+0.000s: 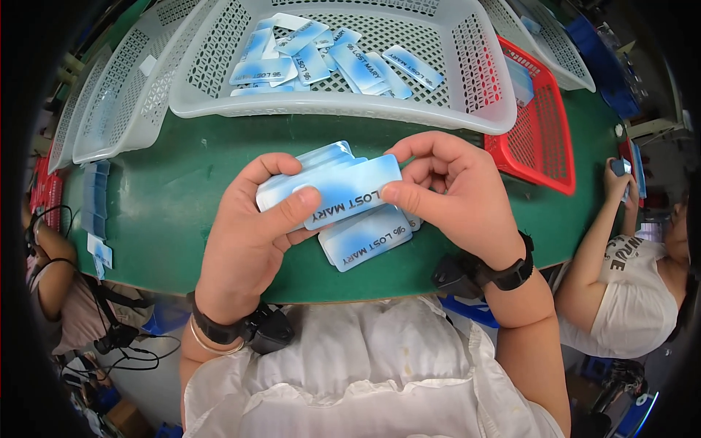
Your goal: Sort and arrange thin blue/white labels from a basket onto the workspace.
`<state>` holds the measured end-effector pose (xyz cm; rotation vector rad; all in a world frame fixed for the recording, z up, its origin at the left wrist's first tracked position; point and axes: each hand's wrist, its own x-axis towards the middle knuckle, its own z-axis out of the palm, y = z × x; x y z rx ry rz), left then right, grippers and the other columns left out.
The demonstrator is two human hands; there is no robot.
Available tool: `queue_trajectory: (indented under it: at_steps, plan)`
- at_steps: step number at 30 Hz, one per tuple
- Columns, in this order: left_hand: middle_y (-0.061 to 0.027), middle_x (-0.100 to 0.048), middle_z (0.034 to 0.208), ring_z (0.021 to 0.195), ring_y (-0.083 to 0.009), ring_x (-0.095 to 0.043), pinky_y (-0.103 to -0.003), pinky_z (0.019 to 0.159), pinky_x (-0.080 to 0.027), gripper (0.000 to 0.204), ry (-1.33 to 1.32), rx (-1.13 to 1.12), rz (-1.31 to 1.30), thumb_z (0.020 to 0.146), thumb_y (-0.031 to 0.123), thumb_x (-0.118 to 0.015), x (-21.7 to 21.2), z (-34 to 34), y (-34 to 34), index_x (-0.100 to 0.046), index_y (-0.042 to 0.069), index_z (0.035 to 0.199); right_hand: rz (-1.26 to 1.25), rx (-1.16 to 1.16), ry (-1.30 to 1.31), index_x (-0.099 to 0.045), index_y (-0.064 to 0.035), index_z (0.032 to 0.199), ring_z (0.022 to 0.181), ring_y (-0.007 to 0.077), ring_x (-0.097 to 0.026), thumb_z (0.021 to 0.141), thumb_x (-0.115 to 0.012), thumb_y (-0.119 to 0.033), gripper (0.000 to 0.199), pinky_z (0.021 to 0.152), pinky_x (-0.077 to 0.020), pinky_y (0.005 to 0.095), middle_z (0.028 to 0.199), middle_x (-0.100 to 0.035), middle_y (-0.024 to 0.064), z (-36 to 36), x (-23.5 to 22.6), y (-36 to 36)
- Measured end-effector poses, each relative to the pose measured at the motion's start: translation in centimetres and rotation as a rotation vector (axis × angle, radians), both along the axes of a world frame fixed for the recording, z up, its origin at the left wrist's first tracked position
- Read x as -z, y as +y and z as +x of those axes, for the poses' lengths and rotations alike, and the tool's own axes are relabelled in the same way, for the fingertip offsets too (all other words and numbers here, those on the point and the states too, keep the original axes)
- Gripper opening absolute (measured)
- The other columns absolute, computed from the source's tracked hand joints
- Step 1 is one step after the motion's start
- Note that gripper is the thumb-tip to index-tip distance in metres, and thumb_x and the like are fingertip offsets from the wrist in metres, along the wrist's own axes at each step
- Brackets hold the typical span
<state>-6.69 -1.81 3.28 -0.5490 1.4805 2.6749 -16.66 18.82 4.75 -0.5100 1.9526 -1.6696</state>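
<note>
Holding cards (more in basket)

Cards fade from white into sky blue (dark lettering crosses them); the surface is deep green, one basket milky white with a lattice of holes, another basket bright red, the wristbands black.

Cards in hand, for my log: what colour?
The cards are blue fading to white, with dark lettering; head view.
</note>
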Motion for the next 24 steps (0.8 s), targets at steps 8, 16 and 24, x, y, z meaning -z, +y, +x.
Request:
queue_trajectory:
  at_steps: [8,16,24]
  plan:
    - [-0.0183,-0.063,0.108,0.098,-0.0305,-0.067,-0.037,0.083,-0.060,0.024,0.059,-0.092,0.225,0.092,0.003,-0.051,0.5,0.0,-1.6,-0.050,0.002,0.116,0.130,-0.066,0.056,-0.063,-0.0022,0.094,0.063,0.0062,-0.054,0.076,-0.076,-0.012,0.025,0.056,-0.0413,0.0210,0.072,-0.064,-0.0003,0.4,0.0,1.3]
    - [-0.0162,-0.061,0.110,0.099,-0.0250,-0.065,-0.035,0.084,-0.058,0.023,0.031,-0.060,0.157,0.088,0.004,-0.057,-0.1,-0.2,-1.1,-0.050,0.001,0.110,0.363,-0.374,0.901,-0.062,-0.0134,0.109,0.098,0.0248,-0.050,0.058,-0.083,-0.010,0.055,0.082,-0.0396,0.0389,0.101,-0.059,0.0010,0.9,-0.6,0.5]
    - [-0.0159,-0.061,0.110,0.100,-0.0247,-0.065,-0.037,0.084,-0.058,0.025,0.034,-0.106,0.130,0.087,0.002,-0.059,-0.3,0.1,-1.3,-0.051,0.002,0.110,0.468,-0.480,0.859,-0.062,-0.0129,0.107,0.099,0.0251,-0.053,0.064,-0.079,-0.012,0.046,0.083,-0.0396,0.0408,0.101,-0.058,0.0021,0.5,0.0,-0.6]
